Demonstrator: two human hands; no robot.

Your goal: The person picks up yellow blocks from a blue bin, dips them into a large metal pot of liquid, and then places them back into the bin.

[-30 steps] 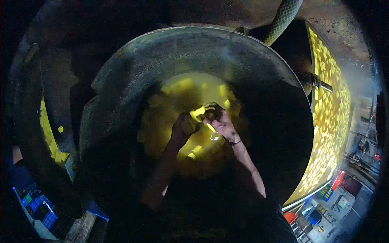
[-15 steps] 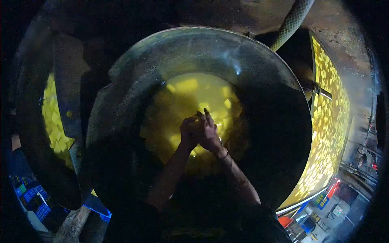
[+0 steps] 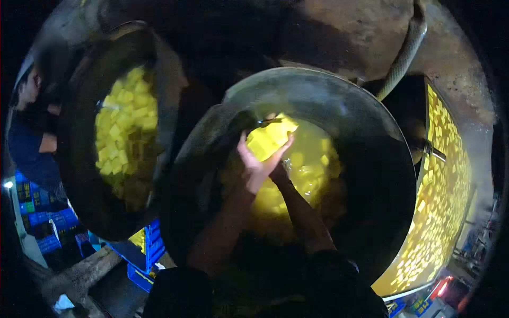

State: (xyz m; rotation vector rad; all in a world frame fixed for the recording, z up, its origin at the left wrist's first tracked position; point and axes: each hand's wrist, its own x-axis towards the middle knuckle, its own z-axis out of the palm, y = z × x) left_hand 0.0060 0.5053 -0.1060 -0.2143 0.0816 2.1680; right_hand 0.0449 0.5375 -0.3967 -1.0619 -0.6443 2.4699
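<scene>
Both my hands are raised over the middle of a large dark round vat (image 3: 313,74), cupped together around a small clump of smooth yellow tofu-like blocks (image 3: 268,140). My left hand (image 3: 253,165) supports the clump from below and the left side. Beside it, my right hand (image 3: 280,168) is in shadow, partly hidden behind the left hand and the blocks. Dark fingertips show at the clump's upper edge. Beneath them, more yellow blocks lie in the vat's cloudy yellow liquid (image 3: 313,143).
To the left stands another vat full of yellow blocks (image 3: 127,111), with a person (image 3: 34,127) beyond it. On the right, a big tank (image 3: 442,212) holds many floating blocks. A hose (image 3: 405,58) hangs at upper right. Blue crates (image 3: 154,244) sit at lower left.
My hands have come up from low over the liquid and now hold yellow blocks in clear view. The view has shifted left, bringing in the person and more of the left vat.
</scene>
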